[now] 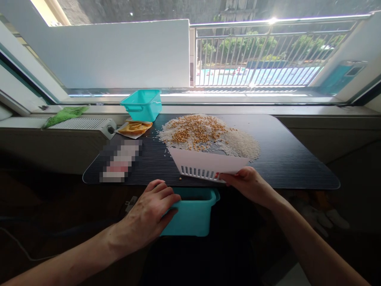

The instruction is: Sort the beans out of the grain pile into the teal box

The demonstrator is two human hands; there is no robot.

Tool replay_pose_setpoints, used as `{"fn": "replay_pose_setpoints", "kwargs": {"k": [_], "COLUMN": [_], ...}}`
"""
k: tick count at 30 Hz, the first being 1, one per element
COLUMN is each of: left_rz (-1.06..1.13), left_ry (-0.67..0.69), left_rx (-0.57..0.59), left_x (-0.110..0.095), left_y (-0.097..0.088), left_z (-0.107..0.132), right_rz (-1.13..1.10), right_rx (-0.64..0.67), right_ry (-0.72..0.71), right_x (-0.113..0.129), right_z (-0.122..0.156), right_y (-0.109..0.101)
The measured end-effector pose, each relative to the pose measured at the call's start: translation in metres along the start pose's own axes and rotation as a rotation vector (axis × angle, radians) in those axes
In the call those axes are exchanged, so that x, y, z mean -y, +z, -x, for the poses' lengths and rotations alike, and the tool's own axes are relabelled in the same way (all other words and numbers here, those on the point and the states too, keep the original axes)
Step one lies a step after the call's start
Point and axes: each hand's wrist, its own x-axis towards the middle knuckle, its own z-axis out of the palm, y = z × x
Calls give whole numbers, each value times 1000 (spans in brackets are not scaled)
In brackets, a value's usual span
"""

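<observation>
My right hand [244,178] is closed on the lower right edge of a white slotted plastic piece [208,161], which is tilted, with a row of slots along its near side. Its far edge meets a spread heap of white rice-like grains [242,143] and round yellow beans [196,127] on the dark table [285,159]. Below the table's front edge, my left hand [157,206] grips the left side of a teal plastic bin [190,216], fingers over its rim. Shadow hides what is inside the bin. A single bean [180,178] lies near the table edge.
At the back left stands a second teal bin [144,105], with a packet showing yellow slices [135,128] in front of it. A blurred-out item [120,161] lies at the table's left. Beyond are a radiator [83,129] with a green cloth [67,115] and a window.
</observation>
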Motion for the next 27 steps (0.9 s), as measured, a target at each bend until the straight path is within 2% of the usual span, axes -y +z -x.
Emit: {"fn": "replay_pose_setpoints", "kwargs": {"k": [2, 3, 7, 8, 10, 18, 23, 27], "left_rz": [-1, -2, 10, 17, 29, 38, 44, 48], "left_ry": [-3, -3, -2, -2, 0, -8, -13, -5], "left_rx": [5, 3, -12, -7, 7, 9, 12, 9], "left_x": [1, 2, 2, 2, 1, 0, 1, 1], "left_y": [1, 2, 3, 3, 2, 1, 2, 3], "left_z": [1, 2, 1, 1, -1, -3, -2, -3], "right_rz": [-13, -21, -32, -15, 30, 38, 24, 13], "right_rx": [59, 27, -335, -398, -447, -350, -283, -306], "right_ry": [28, 36, 43, 52, 72, 42, 53, 47], "right_x": [2, 3, 3, 2, 0, -10, -10, -7], "right_z": [5, 6, -4, -8, -17, -32, -31, -29], "right_y": [-5, -9, -23, -25, -30, -26, -27, -29]}}
